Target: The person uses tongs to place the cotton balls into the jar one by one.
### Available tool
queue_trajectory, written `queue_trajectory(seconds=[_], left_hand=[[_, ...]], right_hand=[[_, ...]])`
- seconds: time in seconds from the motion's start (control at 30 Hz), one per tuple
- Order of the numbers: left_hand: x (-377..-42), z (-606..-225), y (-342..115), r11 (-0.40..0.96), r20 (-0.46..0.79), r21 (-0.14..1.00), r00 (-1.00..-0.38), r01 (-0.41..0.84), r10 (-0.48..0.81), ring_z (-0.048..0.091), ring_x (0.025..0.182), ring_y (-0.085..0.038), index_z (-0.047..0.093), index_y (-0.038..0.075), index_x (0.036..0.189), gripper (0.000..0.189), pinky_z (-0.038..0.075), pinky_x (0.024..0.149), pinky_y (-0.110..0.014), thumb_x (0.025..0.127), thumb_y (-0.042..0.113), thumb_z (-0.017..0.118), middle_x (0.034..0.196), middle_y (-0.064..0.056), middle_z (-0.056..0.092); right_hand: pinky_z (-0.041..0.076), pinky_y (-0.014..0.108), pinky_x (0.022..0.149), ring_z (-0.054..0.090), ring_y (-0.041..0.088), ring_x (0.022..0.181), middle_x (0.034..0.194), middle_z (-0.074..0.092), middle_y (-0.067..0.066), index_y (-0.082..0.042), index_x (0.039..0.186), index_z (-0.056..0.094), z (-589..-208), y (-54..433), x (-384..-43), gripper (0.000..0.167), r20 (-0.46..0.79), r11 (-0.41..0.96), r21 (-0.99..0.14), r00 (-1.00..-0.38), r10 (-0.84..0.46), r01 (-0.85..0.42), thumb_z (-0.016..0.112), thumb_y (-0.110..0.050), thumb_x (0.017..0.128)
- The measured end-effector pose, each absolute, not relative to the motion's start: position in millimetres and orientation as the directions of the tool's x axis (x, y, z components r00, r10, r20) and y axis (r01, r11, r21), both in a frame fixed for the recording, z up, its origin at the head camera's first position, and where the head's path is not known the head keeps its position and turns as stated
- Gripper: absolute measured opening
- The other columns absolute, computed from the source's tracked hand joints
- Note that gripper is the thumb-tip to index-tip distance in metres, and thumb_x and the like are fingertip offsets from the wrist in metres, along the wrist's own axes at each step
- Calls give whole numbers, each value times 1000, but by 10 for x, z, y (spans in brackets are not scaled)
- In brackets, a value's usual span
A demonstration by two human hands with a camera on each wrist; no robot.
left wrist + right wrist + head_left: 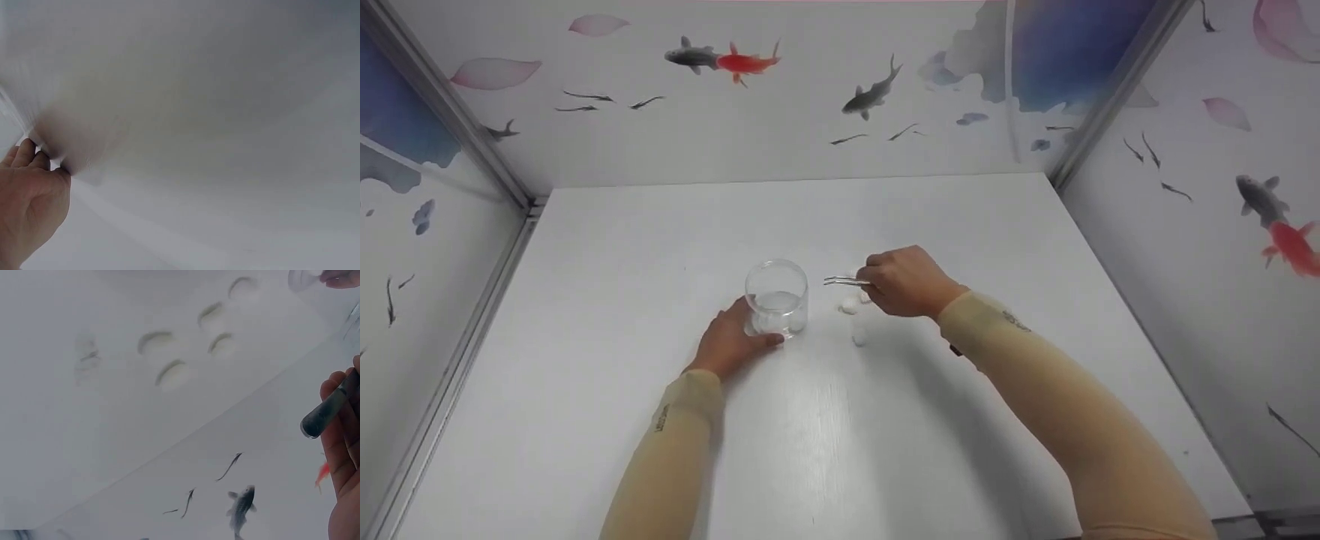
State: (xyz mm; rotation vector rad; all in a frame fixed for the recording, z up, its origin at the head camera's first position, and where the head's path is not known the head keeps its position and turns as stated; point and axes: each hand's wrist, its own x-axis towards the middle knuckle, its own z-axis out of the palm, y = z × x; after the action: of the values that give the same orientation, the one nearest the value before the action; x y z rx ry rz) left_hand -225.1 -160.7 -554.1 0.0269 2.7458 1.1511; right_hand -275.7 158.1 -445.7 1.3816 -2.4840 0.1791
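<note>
A clear round glass [778, 304] with clear liquid low inside stands upright mid-table. My left hand [733, 339] holds its lower left side, thumb in front and fingers behind. My right hand [911, 281] grips metal tweezers [844, 281] above the table, right of the glass. Their thin tips point left towards the glass and look slightly apart, with nothing visible between them. In the right wrist view the rounded end of the tweezers shows beside my fingers. Several small white rounded pieces [849, 305] lie below the right hand, partly hidden by it.
A small faint, see-through thing [859, 334] lies nearer me than the white pieces; its kind is unclear. White panels [780, 135] printed with fish and petals enclose the white table [810, 435] at the back and both sides.
</note>
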Motion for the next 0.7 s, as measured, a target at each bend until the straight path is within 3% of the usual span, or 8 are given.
queue_trajectory(seconds=[0.33, 0.7], left_hand=[[-2237, -5524, -1604, 704, -167, 707, -983, -65, 76, 23, 146, -39, 33, 16, 156, 101, 14, 121, -52, 77, 56, 81, 156, -9, 39], [-2237, -5519, -1603, 712, -163, 700, -983, -52, 89, 27, 145, -40, 34, 14, 155, 100, 17, 120, -53, 77, 56, 80, 154, -13, 41]], right_hand=[[45, 32, 43, 45, 11, 50, 65, 58, -2, -13, 78, 72, -4789, 2146, -2620, 11, 269, 577, -15, -559, -784, -817, 71, -4, 84], [45, 32, 44, 46, 11, 51, 65, 58, -3, -14, 79, 72, -4972, 2268, -2417, 9, 191, 603, -34, -597, -779, -797, 71, -5, 82]])
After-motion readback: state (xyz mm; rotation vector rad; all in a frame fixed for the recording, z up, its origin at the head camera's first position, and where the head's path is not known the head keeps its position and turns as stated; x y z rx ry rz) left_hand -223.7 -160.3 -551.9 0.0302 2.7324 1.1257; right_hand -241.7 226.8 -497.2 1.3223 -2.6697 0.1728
